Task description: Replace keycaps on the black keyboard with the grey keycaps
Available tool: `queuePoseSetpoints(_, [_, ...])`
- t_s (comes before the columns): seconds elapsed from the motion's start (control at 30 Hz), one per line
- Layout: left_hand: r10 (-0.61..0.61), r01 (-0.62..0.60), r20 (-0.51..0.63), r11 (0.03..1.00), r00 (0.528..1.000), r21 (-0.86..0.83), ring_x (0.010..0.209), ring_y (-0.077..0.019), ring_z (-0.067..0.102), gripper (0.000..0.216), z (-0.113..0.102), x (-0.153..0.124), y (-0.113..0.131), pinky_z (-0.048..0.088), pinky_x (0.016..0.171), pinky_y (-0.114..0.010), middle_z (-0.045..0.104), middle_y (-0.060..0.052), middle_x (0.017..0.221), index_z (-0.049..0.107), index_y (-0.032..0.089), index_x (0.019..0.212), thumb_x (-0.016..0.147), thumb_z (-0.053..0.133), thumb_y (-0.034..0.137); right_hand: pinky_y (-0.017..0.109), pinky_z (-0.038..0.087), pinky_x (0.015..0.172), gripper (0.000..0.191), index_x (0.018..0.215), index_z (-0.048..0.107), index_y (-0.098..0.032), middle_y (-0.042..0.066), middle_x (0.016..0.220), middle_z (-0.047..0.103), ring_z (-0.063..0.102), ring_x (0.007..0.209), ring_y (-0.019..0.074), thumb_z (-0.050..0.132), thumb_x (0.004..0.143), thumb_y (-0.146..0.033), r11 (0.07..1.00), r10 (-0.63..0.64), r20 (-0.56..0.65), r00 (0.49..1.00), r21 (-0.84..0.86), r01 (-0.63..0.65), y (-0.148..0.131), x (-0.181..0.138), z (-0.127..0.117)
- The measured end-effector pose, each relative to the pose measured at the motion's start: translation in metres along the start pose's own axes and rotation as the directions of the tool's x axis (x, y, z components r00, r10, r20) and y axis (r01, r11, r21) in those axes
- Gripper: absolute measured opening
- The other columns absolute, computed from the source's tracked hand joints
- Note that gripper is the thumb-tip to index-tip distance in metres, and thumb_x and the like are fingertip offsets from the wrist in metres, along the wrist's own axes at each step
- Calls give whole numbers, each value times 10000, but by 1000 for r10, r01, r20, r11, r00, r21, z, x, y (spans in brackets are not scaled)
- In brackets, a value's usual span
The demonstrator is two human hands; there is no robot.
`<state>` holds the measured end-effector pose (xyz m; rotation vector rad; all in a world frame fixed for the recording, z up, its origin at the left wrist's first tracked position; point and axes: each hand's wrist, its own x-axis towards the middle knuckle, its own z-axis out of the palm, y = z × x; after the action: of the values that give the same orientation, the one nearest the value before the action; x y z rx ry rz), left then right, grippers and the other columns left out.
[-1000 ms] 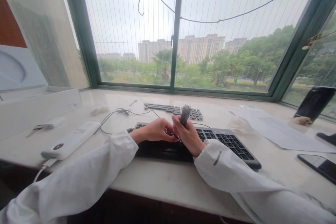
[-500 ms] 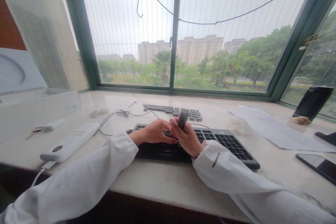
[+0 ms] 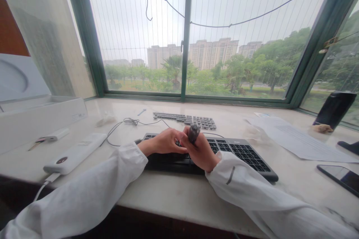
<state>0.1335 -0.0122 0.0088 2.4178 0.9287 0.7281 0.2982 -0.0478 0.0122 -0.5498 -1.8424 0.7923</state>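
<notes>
A black keyboard (image 3: 244,153) lies in front of me, its key positions looking bare of caps on the right side. My right hand (image 3: 201,153) is closed around a dark grey, stick-like tool (image 3: 194,133), whose upper end sticks out above the fist; its lower end is hidden. Over the keyboard's left half rests my left hand (image 3: 165,142), curved, with thumb and fingers apart and close to the right hand. Whether its fingertips touch the tool is hidden. Behind the keyboard, dark keycaps (image 3: 185,118) are laid out in rows.
On the left are a white power bank (image 3: 75,153) with a cable, a small white object (image 3: 57,134) and a white box (image 3: 42,119). A blue tool (image 3: 141,112) lies near the window. Papers (image 3: 291,138), a phone (image 3: 340,177) and a black upright object (image 3: 335,110) are on the right.
The tool in my right hand has tipped, its upper end now lower and pointing more toward me. My left hand has stayed almost in place.
</notes>
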Motion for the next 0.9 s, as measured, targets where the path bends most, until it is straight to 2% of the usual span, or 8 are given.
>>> queuePoseSetpoints(0.1, [5,-5,17,1000,1000,-16,553,-77,456,211,0,0,-1,348,506,-182,558,22,586,635,100,654,724,687,293,257,343,589,359,674,518,-197,-17,639,512,435,597,122,534,880,-491,1000,-12,24,1000,-29,13,-3,-1,1])
queuePoseSetpoints(0.2, [6,-6,-25,1000,1000,-5,536,-70,441,251,-1,-1,3,331,504,-186,582,15,586,689,99,691,725,710,347,263,328,580,364,661,500,-200,-24,604,467,407,575,122,504,895,-478,999,5,-59,998,-51,-8,0,1,-1])
queuePoseSetpoints(0.3, [-7,7,10,999,1000,-33,530,-73,423,307,-2,-1,7,305,495,-199,627,-5,602,759,116,783,755,695,415,267,307,572,345,646,491,-203,-29,575,441,388,558,125,505,896,-439,991,-9,-156,988,-130,-12,5,5,-7])
queuePoseSetpoints(0.37, [-22,24,26,998,999,-61,556,-81,439,321,-2,0,9,302,500,-201,657,-17,638,772,129,827,756,697,433,264,302,571,302,651,499,-205,-26,576,467,401,557,129,523,887,-392,980,-32,-163,986,-199,-1,7,6,-13])
queuePoseSetpoints(0.47, [-54,56,21,994,998,-97,563,-83,462,335,-4,0,10,309,498,-195,660,-17,650,767,127,825,734,719,446,254,291,561,215,667,489,-213,-31,564,485,410,542,130,542,861,-287,952,-63,-110,992,-305,27,10,7,-21])
queuePoseSetpoints(0.63, [-158,154,-7,968,987,-199,439,-57,441,349,-8,1,11,313,419,-183,610,9,624,713,108,888,764,684,434,243,296,565,142,698,482,-215,-23,596,525,451,546,133,499,831,-169,859,-118,53,992,-496,129,14,8,-32])
queuePoseSetpoints(0.73, [-218,199,-64,955,974,-222,428,-48,475,269,-10,1,10,357,404,-174,658,-17,780,678,112,937,791,624,331,243,307,581,104,766,518,-211,-10,636,565,507,573,145,472,810,-129,801,-124,121,985,-573,171,17,10,-36])
queuePoseSetpoints(0.9, [-267,231,-147,947,952,-225,439,-36,503,257,-13,3,6,387,404,-166,675,-55,972,652,124,978,771,563,248,237,338,606,195,929,553,-204,-13,655,586,575,605,160,450,795,-107,747,-50,141,989,-652,131,18,10,-37])
